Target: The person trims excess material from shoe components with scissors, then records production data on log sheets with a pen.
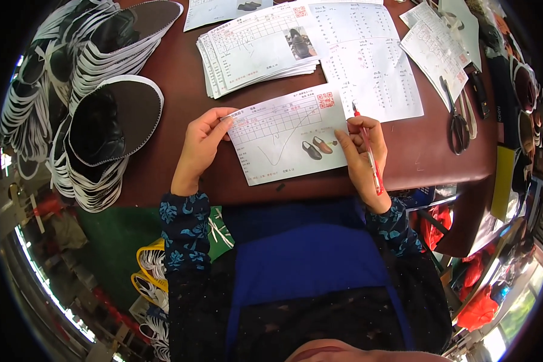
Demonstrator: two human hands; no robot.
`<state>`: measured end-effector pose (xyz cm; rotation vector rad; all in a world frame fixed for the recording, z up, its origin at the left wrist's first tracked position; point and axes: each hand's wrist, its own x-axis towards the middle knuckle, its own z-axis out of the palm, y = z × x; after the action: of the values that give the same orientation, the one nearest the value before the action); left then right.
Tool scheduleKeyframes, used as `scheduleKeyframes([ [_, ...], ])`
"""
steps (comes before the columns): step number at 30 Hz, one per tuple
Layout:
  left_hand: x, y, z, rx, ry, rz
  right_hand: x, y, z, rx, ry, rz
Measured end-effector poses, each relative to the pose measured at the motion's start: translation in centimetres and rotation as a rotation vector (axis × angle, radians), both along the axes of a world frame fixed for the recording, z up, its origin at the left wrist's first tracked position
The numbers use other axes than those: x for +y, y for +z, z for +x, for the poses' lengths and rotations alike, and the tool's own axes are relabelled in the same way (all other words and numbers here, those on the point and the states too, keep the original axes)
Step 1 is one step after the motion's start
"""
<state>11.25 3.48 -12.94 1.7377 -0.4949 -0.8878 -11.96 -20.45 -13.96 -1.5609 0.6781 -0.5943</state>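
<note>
Between my two hands is a printed paper form (271, 145) with a table, a red square code, a picture of shoes and a large handwritten tick. My left hand (200, 145) pinches its left edge between thumb and fingers. At the right edge, my right hand (365, 157) grips the sheet with the thumb on top. A red pen (376, 176) is tucked in the same hand, its tip pointing away from me. Just beyond the form lies a stack of similar forms (253, 51), the top one showing a dark shoe.
Stacked shoe uppers (114, 120) with white stitched edges fill the brown table's (181, 78) left side. A handwritten list sheet (368, 60) lies at the back. Scissors (458, 130), a black cutter (480, 96) and more papers (434, 48) sit at the right. Red bags (479, 308) hang lower right.
</note>
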Motion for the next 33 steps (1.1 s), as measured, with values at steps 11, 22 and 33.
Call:
scheduleKeyframes([
  [11, -0.8, 0.5, -0.9, -0.074, 0.048, -0.026, 0.2, 0.1, -0.1, 0.102, -0.008, -0.152],
  [22, -1.6, 1.2, -1.3, -0.236, 0.064, 0.083, 0.0, -0.4, 0.0, 0.043, 0.052, -0.438],
  [33, -6.8, 2.5, -1.7, -1.204, -0.009, 0.131, 1.7, 0.1, 0.1, 0.044, 0.263, -0.548],
])
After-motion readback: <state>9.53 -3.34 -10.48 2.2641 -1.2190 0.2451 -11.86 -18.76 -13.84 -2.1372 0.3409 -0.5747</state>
